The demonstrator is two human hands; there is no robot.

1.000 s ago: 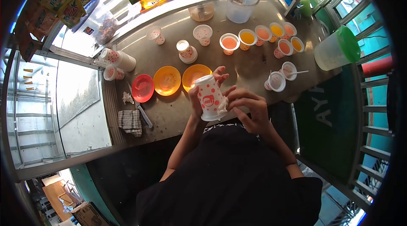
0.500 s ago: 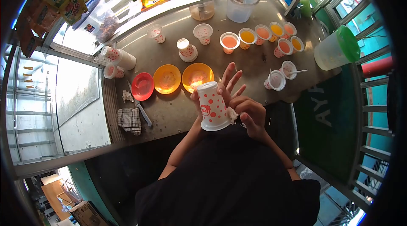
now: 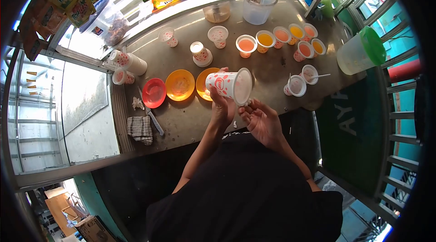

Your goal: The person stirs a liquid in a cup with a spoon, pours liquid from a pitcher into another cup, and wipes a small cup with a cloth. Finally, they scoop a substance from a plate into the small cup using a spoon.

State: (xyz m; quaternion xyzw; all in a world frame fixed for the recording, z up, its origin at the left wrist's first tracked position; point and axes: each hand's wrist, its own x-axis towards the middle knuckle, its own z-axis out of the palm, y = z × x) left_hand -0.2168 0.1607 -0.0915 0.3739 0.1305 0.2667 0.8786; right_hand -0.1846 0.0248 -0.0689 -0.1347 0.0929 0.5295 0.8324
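My left hand [image 3: 222, 108] is wrapped round a white plastic cup [image 3: 223, 83] with red dots, which lies tilted on its side with its mouth toward the right. The fingers of my right hand [image 3: 265, 125] are closed in a pinch at the lower edge of the cup's rim, on a small crumpled white tissue [image 3: 247, 103] that is mostly covered. Just behind the cup are two orange plates [image 3: 180, 85], one partly hidden by it, and a red plate [image 3: 154, 93] stands left of them.
Filled cups with orange and pink drinks [image 3: 245, 44] stand at the back right. Two cups, one with a spoon [image 3: 323, 76], are nearer. A knife [image 3: 156, 122] and checked cloth [image 3: 140, 130] lie left. Stacked cups [image 3: 135, 63] and a green-lidded jug [image 3: 359, 53] flank the counter.
The cup has turned from upside down to sideways, its mouth now facing right. My right hand has moved slightly down and left, its spread fingers now curled in at the rim.
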